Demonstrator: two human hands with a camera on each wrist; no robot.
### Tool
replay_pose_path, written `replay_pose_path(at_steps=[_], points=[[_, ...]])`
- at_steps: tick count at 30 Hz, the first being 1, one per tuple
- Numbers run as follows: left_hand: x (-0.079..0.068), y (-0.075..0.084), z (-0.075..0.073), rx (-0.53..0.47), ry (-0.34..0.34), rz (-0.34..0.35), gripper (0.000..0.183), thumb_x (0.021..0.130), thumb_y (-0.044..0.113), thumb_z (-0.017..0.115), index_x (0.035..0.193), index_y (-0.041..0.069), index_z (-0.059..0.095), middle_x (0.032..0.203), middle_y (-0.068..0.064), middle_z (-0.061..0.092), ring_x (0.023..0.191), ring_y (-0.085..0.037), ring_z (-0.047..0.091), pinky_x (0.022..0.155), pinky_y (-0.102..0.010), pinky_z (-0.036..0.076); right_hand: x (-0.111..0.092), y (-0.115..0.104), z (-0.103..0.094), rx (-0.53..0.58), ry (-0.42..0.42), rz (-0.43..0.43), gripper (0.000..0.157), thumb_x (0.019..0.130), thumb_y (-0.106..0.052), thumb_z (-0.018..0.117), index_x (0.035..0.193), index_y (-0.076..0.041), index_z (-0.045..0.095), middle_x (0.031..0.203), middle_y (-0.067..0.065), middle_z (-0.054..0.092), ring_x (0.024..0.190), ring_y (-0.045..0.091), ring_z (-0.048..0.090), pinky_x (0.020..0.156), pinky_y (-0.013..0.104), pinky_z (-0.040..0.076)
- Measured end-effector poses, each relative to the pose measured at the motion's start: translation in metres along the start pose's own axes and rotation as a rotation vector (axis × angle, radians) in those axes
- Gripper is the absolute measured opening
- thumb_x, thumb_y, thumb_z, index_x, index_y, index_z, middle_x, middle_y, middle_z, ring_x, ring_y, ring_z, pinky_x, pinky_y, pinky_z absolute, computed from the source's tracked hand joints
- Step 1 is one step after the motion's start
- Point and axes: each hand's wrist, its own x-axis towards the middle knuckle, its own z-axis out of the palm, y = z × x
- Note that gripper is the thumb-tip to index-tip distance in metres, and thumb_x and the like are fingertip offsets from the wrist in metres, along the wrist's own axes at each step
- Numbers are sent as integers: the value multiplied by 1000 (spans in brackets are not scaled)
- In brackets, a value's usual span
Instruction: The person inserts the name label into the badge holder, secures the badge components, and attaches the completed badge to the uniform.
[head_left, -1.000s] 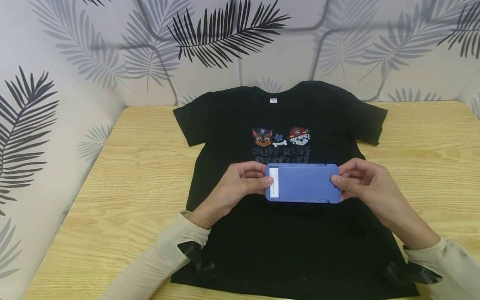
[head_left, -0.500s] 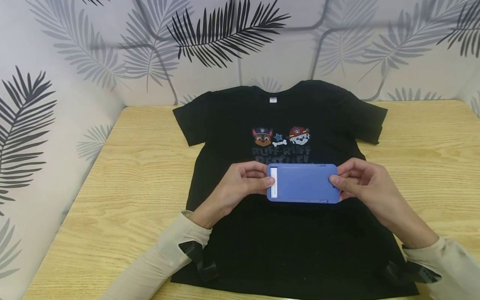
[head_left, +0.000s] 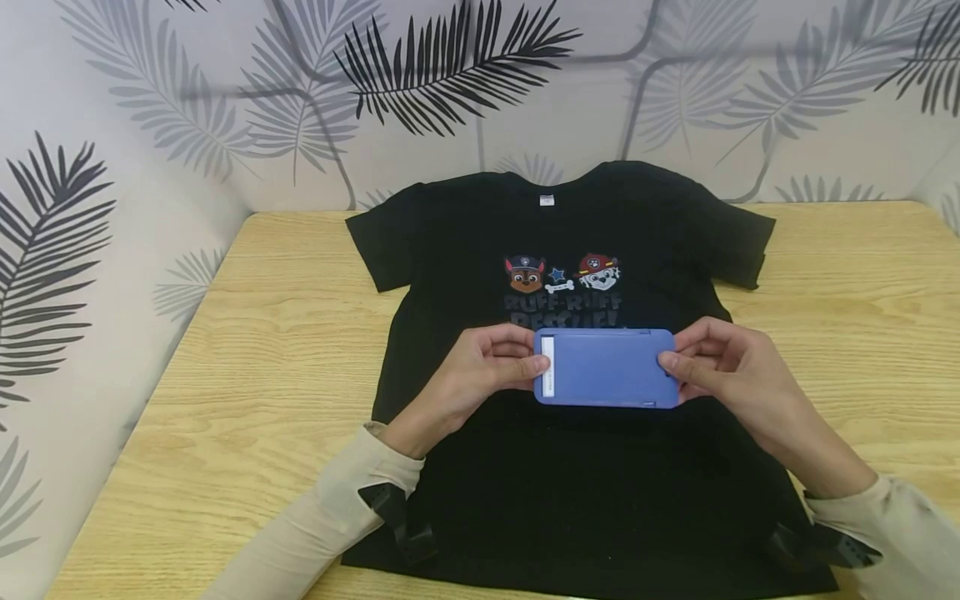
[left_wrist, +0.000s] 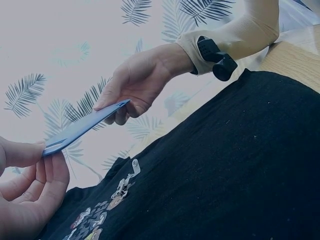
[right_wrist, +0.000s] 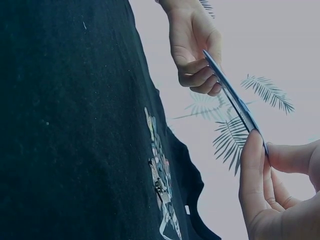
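Note:
Both hands hold a flat blue plastic card holder level above a black T-shirt. A white printed strip shows at the holder's left end. My left hand pinches that end, thumb on top and fingers beneath. At the other end, my right hand pinches it between thumb and fingers. Seen edge-on in the left wrist view, the card holder is thin and raised off the shirt. The right wrist view shows its side edge between the two hands.
The T-shirt lies spread on a light wooden table, its collar toward the back wall. Cartoon dog faces and lettering are printed on its chest. A leaf-patterned wall covering stands behind and to the left. Black devices are strapped on the sleeves.
The card holder's right end piece has slid inward, making the holder slightly shorter and narrowing the gap near that end. More of the white strip is covered. Both hands keep their pinch, nearly still.

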Motion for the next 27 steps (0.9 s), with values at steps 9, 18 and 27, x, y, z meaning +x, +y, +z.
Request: replay_pose_path(at_steps=[9, 18, 27], points=[[0, -2, -1, 3, 0, -2, 25, 89, 0, 65, 111, -10, 58, 102, -20, 67, 81, -19, 67, 83, -41, 55, 0, 1, 2, 25, 0, -13, 8, 90, -3, 66, 97, -6, 62, 88, -6, 70, 69, 15, 67, 62, 27, 56], [-1, -2, 0, 4, 8, -7, 25, 89, 0, 65, 111, -10, 58, 101, -20, 67, 81, -19, 66, 83, -41, 55, -1, 1, 3, 22, -1, -15, 8, 90, -3, 66, 97, -5, 62, 88, -6, 70, 68, 14, 66, 62, 26, 56], [-1, -2, 1, 5, 11, -14, 26, 89, 1, 65, 112, -9, 58, 102, -20, 67, 81, -19, 66, 83, -41, 55, -1, 1, 3, -7, 2, -8, 10, 91, -5, 66, 99, -3, 60, 89, -8, 70, 70, 15, 67, 63, 27, 56]])
